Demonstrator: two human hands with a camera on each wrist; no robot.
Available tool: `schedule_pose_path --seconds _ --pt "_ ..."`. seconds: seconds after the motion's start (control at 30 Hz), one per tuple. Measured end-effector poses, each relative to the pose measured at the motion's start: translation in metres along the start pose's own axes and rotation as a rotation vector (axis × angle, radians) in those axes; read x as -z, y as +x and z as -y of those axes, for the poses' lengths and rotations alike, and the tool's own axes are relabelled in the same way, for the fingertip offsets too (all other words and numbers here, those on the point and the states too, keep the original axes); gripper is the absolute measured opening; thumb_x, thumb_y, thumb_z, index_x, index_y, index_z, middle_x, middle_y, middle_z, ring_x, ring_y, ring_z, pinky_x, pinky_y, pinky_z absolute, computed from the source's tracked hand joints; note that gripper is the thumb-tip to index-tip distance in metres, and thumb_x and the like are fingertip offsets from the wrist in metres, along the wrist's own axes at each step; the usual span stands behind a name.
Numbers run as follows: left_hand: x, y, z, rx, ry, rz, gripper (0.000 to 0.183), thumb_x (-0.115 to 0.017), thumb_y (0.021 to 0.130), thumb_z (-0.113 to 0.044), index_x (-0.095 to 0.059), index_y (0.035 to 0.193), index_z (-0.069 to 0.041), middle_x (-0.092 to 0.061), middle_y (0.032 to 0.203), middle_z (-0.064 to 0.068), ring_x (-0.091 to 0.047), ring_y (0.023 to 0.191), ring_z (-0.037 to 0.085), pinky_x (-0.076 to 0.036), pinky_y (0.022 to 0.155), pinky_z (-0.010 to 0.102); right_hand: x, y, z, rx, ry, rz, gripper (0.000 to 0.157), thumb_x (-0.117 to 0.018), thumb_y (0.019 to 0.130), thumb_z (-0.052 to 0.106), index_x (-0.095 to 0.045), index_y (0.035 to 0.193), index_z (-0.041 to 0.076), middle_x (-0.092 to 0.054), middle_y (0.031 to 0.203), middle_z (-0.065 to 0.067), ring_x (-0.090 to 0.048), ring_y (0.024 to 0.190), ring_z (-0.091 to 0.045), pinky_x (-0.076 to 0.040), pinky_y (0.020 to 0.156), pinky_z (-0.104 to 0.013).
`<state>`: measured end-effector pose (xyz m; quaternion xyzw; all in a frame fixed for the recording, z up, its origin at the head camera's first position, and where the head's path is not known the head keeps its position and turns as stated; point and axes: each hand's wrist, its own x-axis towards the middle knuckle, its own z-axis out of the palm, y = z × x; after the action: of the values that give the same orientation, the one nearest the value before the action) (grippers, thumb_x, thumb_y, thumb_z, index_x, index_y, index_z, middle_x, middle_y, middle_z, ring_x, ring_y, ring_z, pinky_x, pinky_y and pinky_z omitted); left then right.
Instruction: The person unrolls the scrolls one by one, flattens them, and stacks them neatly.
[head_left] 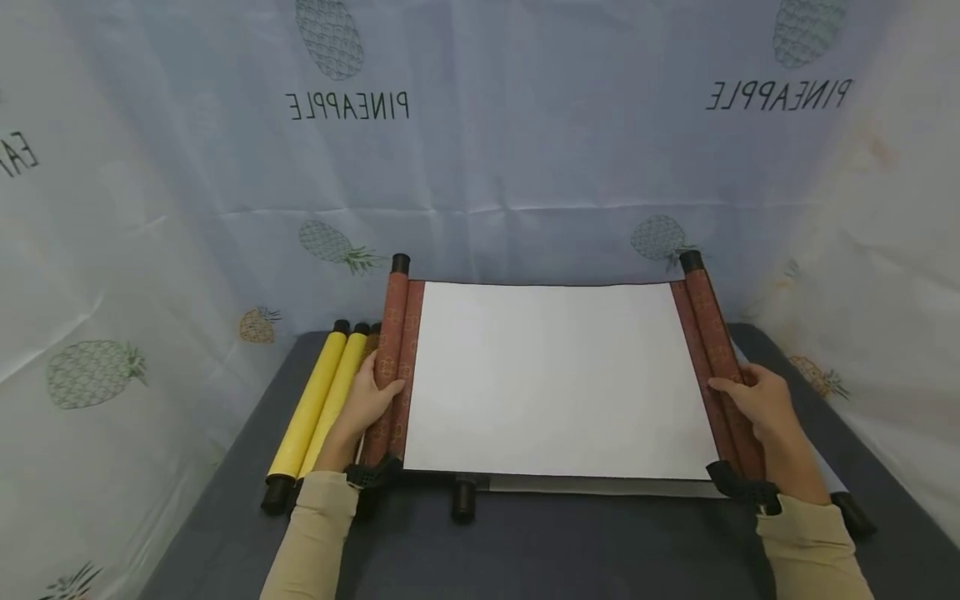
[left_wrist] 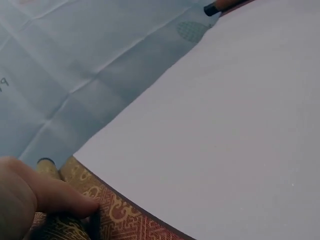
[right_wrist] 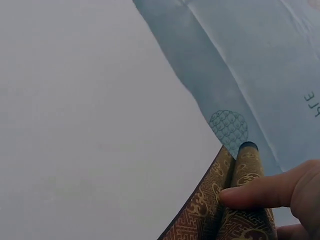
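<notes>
A hanging scroll with blank white paper [head_left: 562, 379] is spread between two rollers wrapped in red-brown patterned brocade with black end knobs. My left hand [head_left: 366, 407] grips the left roller [head_left: 387, 333], thumb on its inner side. The right roller [head_left: 712, 325] is held by my right hand [head_left: 761, 404], thumb across the front. In the left wrist view the left thumb [left_wrist: 60, 197] presses beside the gold-figured brocade border [left_wrist: 120, 210]. The right wrist view has the right thumb [right_wrist: 255, 192] lying over the roller [right_wrist: 247, 170]. Most other fingers are hidden behind the rollers.
Two yellow rolls [head_left: 311, 408] with black ends lie at the left of the dark table [head_left: 562, 550], a brownish one partly hidden beside them. Under the scroll, a black knob [head_left: 463, 500] and pale edge [head_left: 600, 486] show. Pineapple-print cloth [head_left: 525, 167] hangs behind.
</notes>
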<state>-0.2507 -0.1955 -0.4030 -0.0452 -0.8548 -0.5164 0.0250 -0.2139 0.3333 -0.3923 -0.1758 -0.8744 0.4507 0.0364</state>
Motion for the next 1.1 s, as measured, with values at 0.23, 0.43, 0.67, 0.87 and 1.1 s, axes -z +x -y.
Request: schedule_pose_path --seconds 0.23,0.43,0.67,0.87,1.1 --pt "-0.004 0.000 0.001 0.027 0.010 -0.027 0.074 -0.054 0.095 -0.010 -0.009 0.153 0.001 -0.035 0.146 0.029 -0.046 0.129 0.045 -0.043 0.103 0.057 0.007 0.009 -0.004 0.010 -0.016 0.022 0.077 -0.050 0.096 0.036 -0.019 0.147 -0.014 -0.026 0.146 -0.042 -0.037 0.128 -0.055 -0.039 0.101 -0.062" --pt "-0.013 0.004 0.006 0.004 0.012 -0.027 0.075 -0.055 0.095 -0.010 -0.009 0.153 0.001 -0.034 0.149 0.030 -0.045 0.131 0.046 -0.042 0.105 0.058 0.013 0.016 -0.010 0.007 -0.065 0.010 0.082 -0.050 0.095 0.041 -0.018 0.147 -0.014 -0.025 0.145 -0.043 -0.035 0.128 -0.056 -0.038 0.101 -0.063" --pt "-0.024 0.007 0.009 0.008 -0.006 -0.019 0.070 -0.056 0.094 -0.009 -0.017 0.151 0.005 -0.039 0.144 0.032 -0.046 0.128 0.046 -0.041 0.105 0.057 0.016 0.021 -0.018 0.043 -0.138 -0.017 0.077 -0.053 0.095 0.038 -0.026 0.144 -0.015 -0.032 0.141 -0.043 -0.040 0.123 -0.055 -0.043 0.095 -0.059" --pt "-0.035 0.004 0.014 0.022 0.078 -0.034 0.072 -0.057 0.093 -0.012 -0.017 0.150 0.009 -0.039 0.144 0.034 -0.048 0.127 0.047 -0.043 0.103 0.057 0.010 0.028 -0.033 -0.012 -0.192 -0.001 0.073 -0.056 0.095 0.034 -0.029 0.143 -0.014 -0.028 0.144 -0.043 -0.033 0.130 -0.057 -0.038 0.103 -0.061" --pt "-0.047 0.004 0.020 0.017 0.124 -0.054 0.070 -0.056 0.094 -0.011 -0.018 0.148 0.012 -0.036 0.145 0.037 -0.044 0.130 0.049 -0.040 0.106 0.058 0.006 0.034 -0.047 -0.037 -0.207 -0.027 0.070 -0.061 0.092 0.031 -0.035 0.141 -0.012 -0.028 0.145 -0.041 -0.029 0.133 -0.056 -0.034 0.107 -0.062"
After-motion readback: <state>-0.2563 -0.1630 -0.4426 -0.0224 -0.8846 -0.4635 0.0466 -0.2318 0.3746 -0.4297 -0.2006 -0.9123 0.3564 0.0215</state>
